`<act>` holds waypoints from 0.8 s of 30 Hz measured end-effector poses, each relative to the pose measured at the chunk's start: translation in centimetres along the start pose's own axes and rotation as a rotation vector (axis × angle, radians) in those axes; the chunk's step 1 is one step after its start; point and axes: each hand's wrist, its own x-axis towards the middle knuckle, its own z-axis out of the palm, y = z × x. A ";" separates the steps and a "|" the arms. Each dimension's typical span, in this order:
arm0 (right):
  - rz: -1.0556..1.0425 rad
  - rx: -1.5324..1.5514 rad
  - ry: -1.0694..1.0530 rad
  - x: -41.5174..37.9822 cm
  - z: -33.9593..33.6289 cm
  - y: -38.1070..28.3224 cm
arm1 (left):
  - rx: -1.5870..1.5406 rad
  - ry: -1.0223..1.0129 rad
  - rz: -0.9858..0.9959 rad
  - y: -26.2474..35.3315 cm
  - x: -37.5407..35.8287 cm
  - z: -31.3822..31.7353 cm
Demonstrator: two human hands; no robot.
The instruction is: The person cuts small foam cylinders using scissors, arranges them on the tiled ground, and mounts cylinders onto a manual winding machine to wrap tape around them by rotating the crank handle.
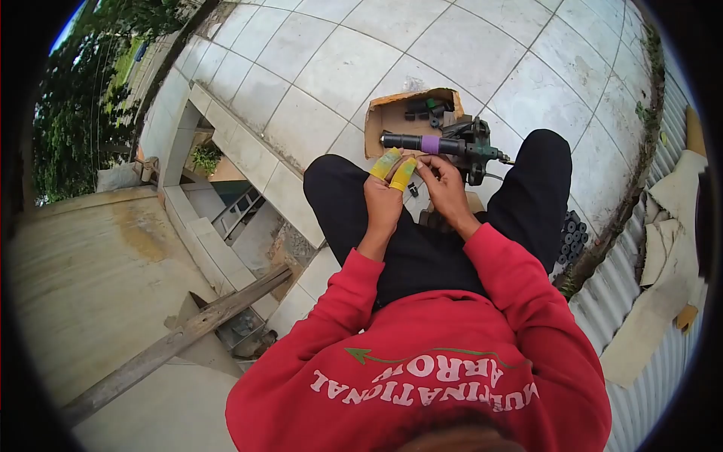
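My left hand [383, 202] is raised between my knees, with yellow wraps [404, 174] around its fingers. Its fingertips come together with those of my right hand [446, 190], which is curled in a pinch. Whatever lies between the fingers is too small to make out. Just beyond both hands lies a black cylindrical tool [402, 141] with a purple band [430, 144]. It meets a dark green metal machine [477, 148] at its right end. A small black piece [413, 190] is on the floor between my hands.
A cardboard box [374, 132] holding black parts [434, 113] stands behind the tool. Several black rings [572, 238] are heaped beside my right knee. A wooden beam [181, 337] slants across the left side, near a ledge [248, 157]. Corrugated sheeting [636, 350] borders the right.
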 end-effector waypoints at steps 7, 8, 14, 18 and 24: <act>-0.306 -0.315 0.062 -0.2 0.2 -0.3 | 0.159 -0.086 0.185 0.2 0.5 -0.2; -0.289 -0.310 0.062 -0.2 0.1 -0.2 | 0.120 -0.081 0.156 0.3 0.6 -0.1; -0.100 -0.054 0.084 -0.3 0.5 0.2 | -0.055 -0.022 0.012 0.1 0.5 0.4; -0.053 0.089 0.105 0.3 0.8 1.6 | -0.123 -0.028 -0.007 -0.4 0.7 0.2; -0.084 0.074 0.073 0.5 0.8 1.6 | -0.085 -0.087 -0.004 0.5 0.5 0.2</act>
